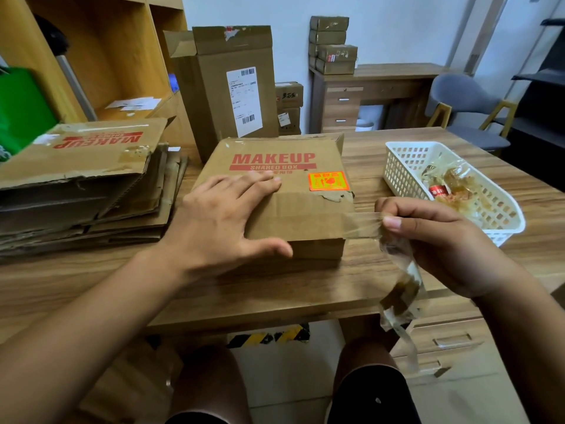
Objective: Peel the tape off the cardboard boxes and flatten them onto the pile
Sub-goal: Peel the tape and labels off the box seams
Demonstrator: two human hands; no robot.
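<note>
A brown cardboard box printed MAKEUP in red, with an orange sticker, lies flat on the wooden table in front of me. My left hand presses flat on its near left top, fingers spread. My right hand pinches a strip of clear tape stretched taut from the box's right front edge; the peeled length hangs down below the hand past the table edge. A pile of flattened boxes sits at the left, its top sheet also printed MAKEUP.
A white plastic basket holding crumpled tape stands at the right of the box. A tall brown carton stands behind it. Wooden shelves rise at the left; a desk with stacked small boxes and a grey chair are at the back right.
</note>
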